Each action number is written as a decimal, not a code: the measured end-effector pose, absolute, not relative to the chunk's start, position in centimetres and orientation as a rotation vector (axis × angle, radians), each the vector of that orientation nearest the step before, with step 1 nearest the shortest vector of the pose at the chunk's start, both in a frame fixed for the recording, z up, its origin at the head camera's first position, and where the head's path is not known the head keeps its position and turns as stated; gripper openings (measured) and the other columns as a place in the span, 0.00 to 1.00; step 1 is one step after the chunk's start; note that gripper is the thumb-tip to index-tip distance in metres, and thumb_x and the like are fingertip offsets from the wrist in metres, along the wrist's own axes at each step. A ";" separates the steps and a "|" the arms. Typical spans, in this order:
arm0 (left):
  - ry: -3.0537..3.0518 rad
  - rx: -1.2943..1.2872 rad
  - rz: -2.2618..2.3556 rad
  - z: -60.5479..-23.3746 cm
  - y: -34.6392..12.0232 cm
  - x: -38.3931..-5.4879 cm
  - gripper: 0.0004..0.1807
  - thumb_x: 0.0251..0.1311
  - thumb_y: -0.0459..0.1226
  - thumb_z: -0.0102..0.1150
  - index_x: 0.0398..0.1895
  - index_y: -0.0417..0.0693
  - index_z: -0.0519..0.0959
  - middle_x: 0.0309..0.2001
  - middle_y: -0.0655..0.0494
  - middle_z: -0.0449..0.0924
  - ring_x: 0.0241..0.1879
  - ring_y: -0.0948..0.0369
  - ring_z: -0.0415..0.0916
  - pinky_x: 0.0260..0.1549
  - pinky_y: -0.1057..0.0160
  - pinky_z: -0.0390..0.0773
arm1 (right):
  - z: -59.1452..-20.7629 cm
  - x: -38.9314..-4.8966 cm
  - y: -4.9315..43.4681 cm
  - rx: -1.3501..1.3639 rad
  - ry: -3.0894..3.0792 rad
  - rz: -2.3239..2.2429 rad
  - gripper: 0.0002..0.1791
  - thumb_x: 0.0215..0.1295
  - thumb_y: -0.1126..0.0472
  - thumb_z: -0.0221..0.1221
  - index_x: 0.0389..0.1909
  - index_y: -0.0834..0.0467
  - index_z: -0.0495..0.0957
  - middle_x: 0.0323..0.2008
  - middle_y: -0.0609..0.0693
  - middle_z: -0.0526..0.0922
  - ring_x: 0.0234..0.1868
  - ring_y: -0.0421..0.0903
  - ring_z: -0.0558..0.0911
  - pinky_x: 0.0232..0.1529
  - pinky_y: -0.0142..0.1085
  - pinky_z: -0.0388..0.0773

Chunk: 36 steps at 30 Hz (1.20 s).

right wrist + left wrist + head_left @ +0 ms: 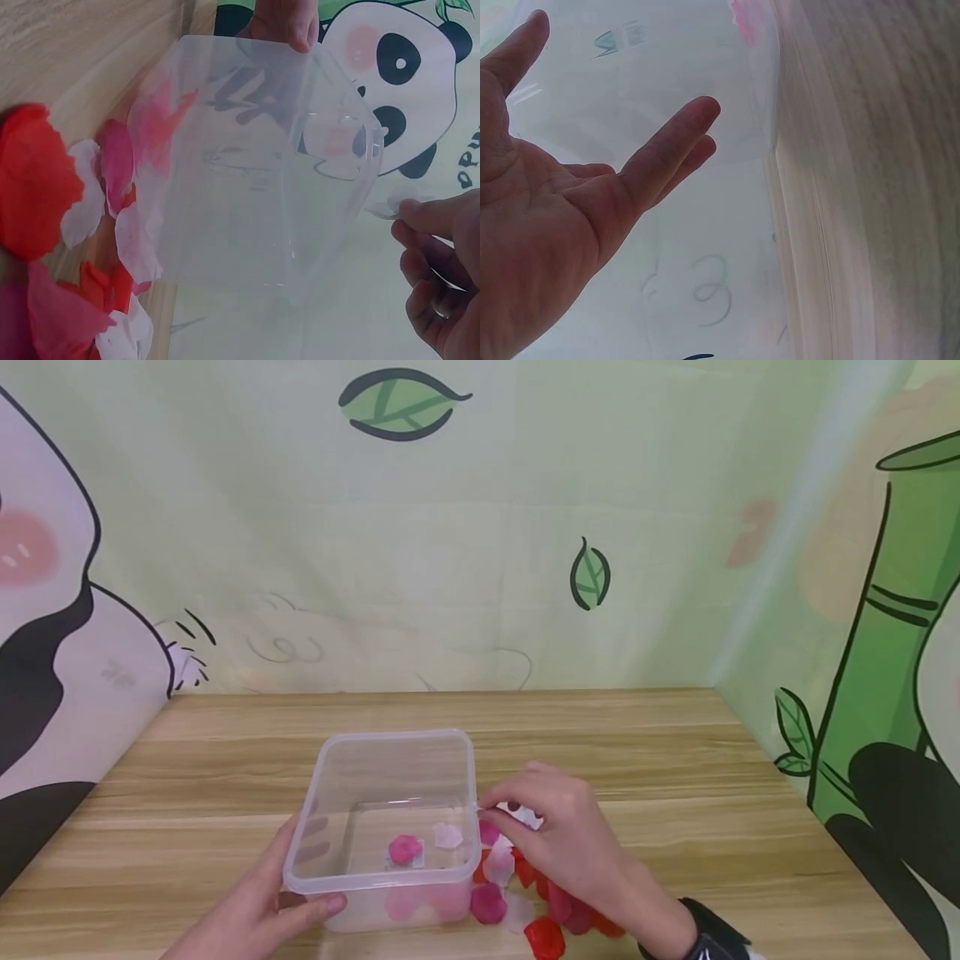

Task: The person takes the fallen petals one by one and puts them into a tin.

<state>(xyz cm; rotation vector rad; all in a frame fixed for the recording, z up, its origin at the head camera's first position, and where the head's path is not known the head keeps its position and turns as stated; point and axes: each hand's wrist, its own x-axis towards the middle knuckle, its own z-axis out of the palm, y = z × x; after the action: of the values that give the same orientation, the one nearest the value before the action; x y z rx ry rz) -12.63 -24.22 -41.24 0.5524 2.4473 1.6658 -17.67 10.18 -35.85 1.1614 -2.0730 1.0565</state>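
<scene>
A clear plastic box (397,881) stands without a lid on the table. Inside it lie a pink petal (405,849) and a pale petal (448,836). My left hand (258,893) rests against the box's left side, thumb at the front corner. Its fingers (671,150) look straight along the wall in the left wrist view. Between thumb and forefinger, my right hand (558,827) pinches a whitish petal (397,201) just outside the box's right rim. Below that hand is a loose pile of petals, including a red petal (545,937) and a magenta petal (488,903).
The wooden table (600,727) runs back to a pale green cloth backdrop (480,510) printed with leaves and pandas. Red, pink and white petals lie close along the box's right side, partly hidden by the right hand and forearm.
</scene>
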 end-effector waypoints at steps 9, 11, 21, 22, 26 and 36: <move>2.427 0.547 1.677 -41.2 -24.2 -12.6 0.55 0.64 0.36 0.71 0.84 0.58 0.42 0.72 0.32 0.57 0.60 0.35 0.68 0.45 0.58 0.82 | -36.1 -17.9 9.4 1.286 -2.023 1.008 0.10 0.55 0.71 0.74 0.36 0.56 0.87 0.34 0.41 0.88 0.35 0.38 0.80 0.38 0.23 0.76; 2.431 0.536 1.671 -41.2 -24.2 -12.6 0.55 0.64 0.36 0.70 0.84 0.59 0.42 0.72 0.32 0.57 0.61 0.35 0.68 0.44 0.58 0.82 | -36.1 -17.9 9.3 1.293 -2.029 0.988 0.10 0.56 0.70 0.74 0.37 0.56 0.87 0.34 0.41 0.87 0.34 0.38 0.80 0.37 0.22 0.75; 2.469 0.533 1.650 -41.2 -24.2 -12.5 0.55 0.64 0.37 0.71 0.84 0.59 0.43 0.72 0.31 0.57 0.60 0.37 0.69 0.43 0.60 0.82 | -36.3 -17.8 9.4 1.242 -2.080 0.968 0.12 0.56 0.70 0.74 0.41 0.57 0.87 0.36 0.44 0.88 0.35 0.40 0.81 0.37 0.24 0.77; 2.469 0.535 1.652 -41.2 -24.2 -12.5 0.55 0.64 0.37 0.71 0.84 0.59 0.43 0.72 0.31 0.57 0.60 0.37 0.69 0.43 0.60 0.82 | -36.3 -17.8 9.6 1.233 -2.082 0.969 0.13 0.56 0.70 0.74 0.41 0.57 0.87 0.36 0.44 0.88 0.34 0.41 0.81 0.37 0.24 0.77; 2.462 0.541 1.657 -41.2 -24.2 -12.5 0.55 0.64 0.37 0.71 0.84 0.59 0.42 0.72 0.32 0.57 0.61 0.36 0.68 0.43 0.59 0.82 | -36.4 -17.9 10.2 1.177 -2.122 0.961 0.14 0.55 0.71 0.75 0.42 0.57 0.87 0.36 0.44 0.87 0.33 0.42 0.81 0.36 0.25 0.78; 2.444 0.554 1.669 -41.2 -24.2 -12.5 0.55 0.65 0.35 0.70 0.84 0.59 0.41 0.72 0.30 0.55 0.61 0.34 0.66 0.44 0.59 0.82 | -36.6 -18.0 11.9 1.020 -2.600 0.747 0.09 0.59 0.64 0.74 0.40 0.55 0.86 0.31 0.41 0.84 0.31 0.39 0.79 0.33 0.31 0.80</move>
<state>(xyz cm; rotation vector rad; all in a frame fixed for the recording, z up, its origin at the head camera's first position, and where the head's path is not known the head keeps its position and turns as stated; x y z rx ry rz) -12.50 -24.21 -41.24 0.5541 2.4438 1.6694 -18.00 11.87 -36.61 1.0201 -2.5996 0.7475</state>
